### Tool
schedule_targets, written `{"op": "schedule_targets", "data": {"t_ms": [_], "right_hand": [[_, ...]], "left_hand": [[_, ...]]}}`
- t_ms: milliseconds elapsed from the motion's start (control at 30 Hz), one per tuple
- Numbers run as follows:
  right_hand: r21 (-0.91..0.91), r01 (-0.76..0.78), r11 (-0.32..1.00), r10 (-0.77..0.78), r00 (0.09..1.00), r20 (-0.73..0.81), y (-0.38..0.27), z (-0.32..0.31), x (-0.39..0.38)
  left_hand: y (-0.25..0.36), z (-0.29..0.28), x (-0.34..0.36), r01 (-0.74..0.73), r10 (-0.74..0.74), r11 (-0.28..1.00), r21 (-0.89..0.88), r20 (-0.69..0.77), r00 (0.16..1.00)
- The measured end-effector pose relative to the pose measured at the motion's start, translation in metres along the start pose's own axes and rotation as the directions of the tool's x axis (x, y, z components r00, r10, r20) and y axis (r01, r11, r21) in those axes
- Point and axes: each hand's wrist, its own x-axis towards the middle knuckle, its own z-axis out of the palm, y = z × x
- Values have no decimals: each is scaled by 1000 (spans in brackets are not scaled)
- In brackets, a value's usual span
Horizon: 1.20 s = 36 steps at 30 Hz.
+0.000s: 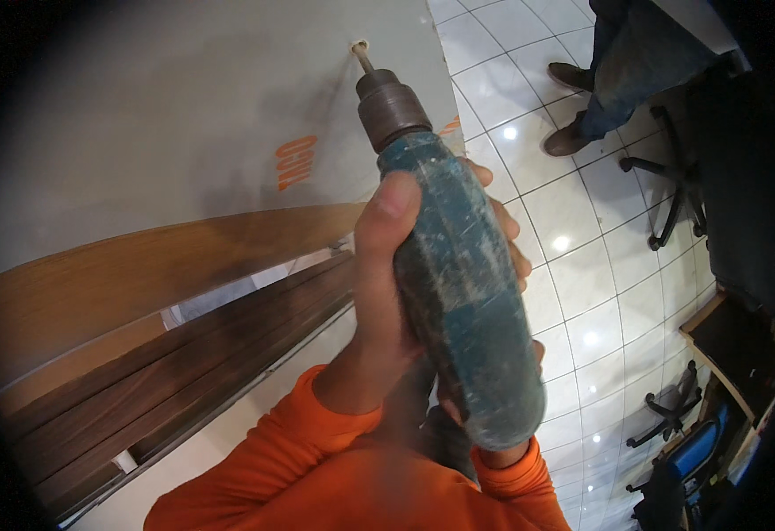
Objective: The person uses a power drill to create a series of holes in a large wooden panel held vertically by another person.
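A worn teal power drill [462, 265] fills the middle of the view, its dark metal chuck [393, 111] pointing away from me. The drill bit [363, 58] meets a small rough-edged hole in a large pale grey panel [166, 133]; how deep it sits I cannot tell. My left hand [378, 265] is closed round the front of the drill body, thumb on the near left side and fingertips showing on the right. Under the rear end, my right hand [450, 403] grips the drill from below, mostly hidden behind its body.
A wooden edge strip [175, 243] and dark brown slats [184, 372] run along the panel at left. White floor tiles [573, 212] lie to the right. Another person's shoes [568, 139] stand at the upper right, near a black wheeled chair base [670, 177]. A blue chair [701, 438] is lower right.
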Motion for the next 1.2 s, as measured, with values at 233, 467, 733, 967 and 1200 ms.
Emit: {"op": "schedule_targets", "data": {"t_ms": [233, 467, 733, 967, 1200], "right_hand": [[-212, 154, 965, -160, 987, -11, -11, 3, 30], [-201, -489, 849, 499, 867, -4, -8, 4, 22], [-293, -496, 818, 549, 825, 134, -24, 6, 3], [-265, 297, 917, -319, 947, -45, 13, 20, 21], [2, -217, 976, 214, 967, 140, 10, 15, 5]], "left_hand": [[-7, -39, 17, 55, 29, 977, -208, 380, 924], [1, 5, 11, 19, -19, 1000, 10, -18, 1000], [-13, -19, -10, 4, 5, 999, -53, 166, 986], [8, -14, 6, 22, -22, 1000, 2, 150, 988], [10, 5, 6, 37, -17, 981, 191, -108, 994]]}}
